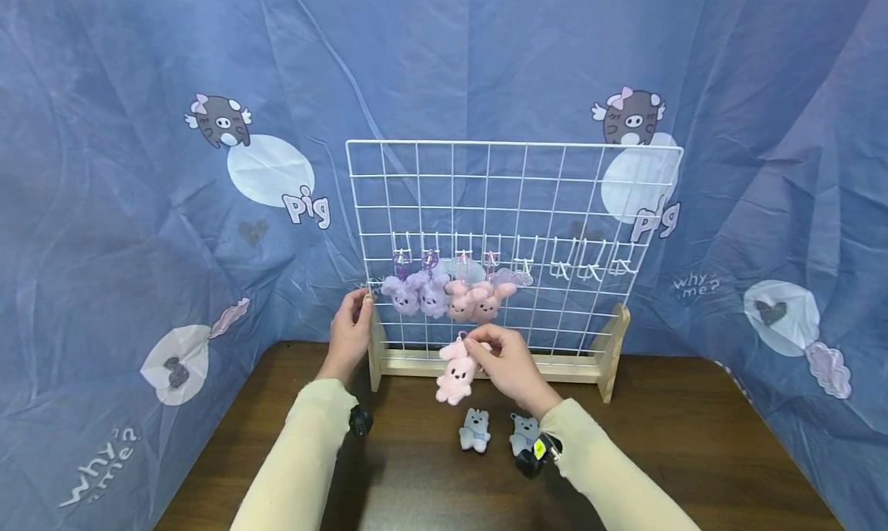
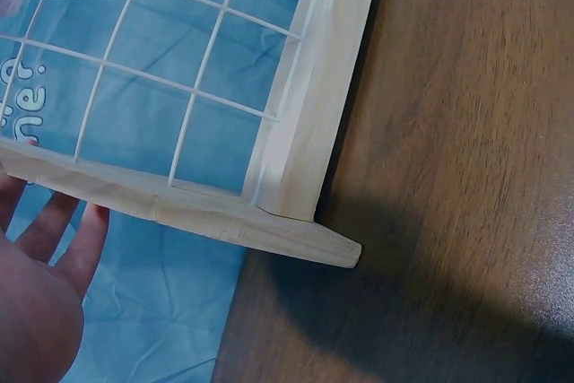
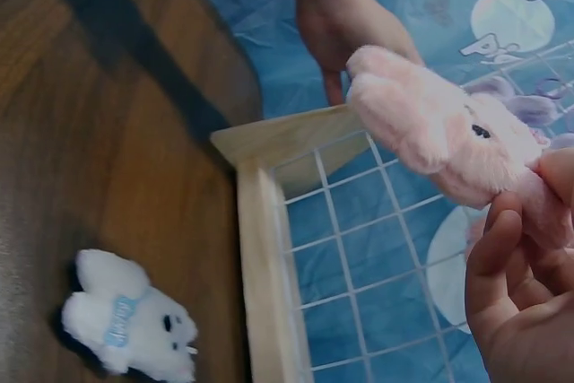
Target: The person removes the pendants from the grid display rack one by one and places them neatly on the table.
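A pink plush bunny keychain (image 1: 455,377) hangs from my right hand (image 1: 509,365), which pinches it near the top by its ear; in the right wrist view the bunny (image 3: 430,123) tilts across the wire grid. At the rack's left end my left hand (image 1: 350,331) holds the wooden side stand (image 1: 377,346), and the left wrist view shows its fingers behind the wood (image 2: 179,208). On the grid's hooks hang two purple plush keychains (image 1: 418,294) and, beside them, two pink ones (image 1: 479,301), just above my right hand.
A white wire grid rack (image 1: 513,199) stands on the brown table (image 1: 416,485). Several bare hooks (image 1: 590,270) are on its right half. Two pale grey plush keychains, one left (image 1: 475,431) and one right (image 1: 523,434), lie in front. A blue printed cloth (image 1: 416,68) hangs behind.
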Tool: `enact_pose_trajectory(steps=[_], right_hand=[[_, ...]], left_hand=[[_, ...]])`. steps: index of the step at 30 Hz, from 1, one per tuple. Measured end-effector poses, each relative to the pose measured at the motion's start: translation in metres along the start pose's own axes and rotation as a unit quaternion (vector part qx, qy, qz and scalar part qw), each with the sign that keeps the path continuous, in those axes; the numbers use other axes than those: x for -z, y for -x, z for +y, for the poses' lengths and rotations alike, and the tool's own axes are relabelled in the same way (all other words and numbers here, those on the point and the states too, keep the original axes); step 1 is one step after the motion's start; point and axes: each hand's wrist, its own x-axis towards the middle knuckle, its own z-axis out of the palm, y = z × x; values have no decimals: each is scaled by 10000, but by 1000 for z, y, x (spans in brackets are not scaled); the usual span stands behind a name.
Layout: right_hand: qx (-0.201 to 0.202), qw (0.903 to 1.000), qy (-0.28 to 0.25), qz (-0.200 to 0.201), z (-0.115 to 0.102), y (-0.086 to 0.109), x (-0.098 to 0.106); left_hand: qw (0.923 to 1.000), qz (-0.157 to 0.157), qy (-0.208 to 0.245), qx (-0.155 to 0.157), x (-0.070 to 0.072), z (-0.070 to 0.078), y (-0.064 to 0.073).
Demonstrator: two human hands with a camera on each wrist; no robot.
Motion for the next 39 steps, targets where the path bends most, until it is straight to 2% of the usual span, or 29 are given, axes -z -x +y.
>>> enact_pose_trajectory(steps=[12,18,26,39], right_hand=[[-280,9985,-280,-391,18,8,-21],[-337,9972,-257,-621,25,13,-32],[-407,9946,4,-951,42,22,-45],[-389,9908,520,-1187,60,30,-54]], left_hand=[[10000,5,-15,-50,1,3,1],[10000,4,1,-36,1,2,1],[10000,20,-17,13,1,1,1],[9999,97,34,-94,-2,-1,0]])
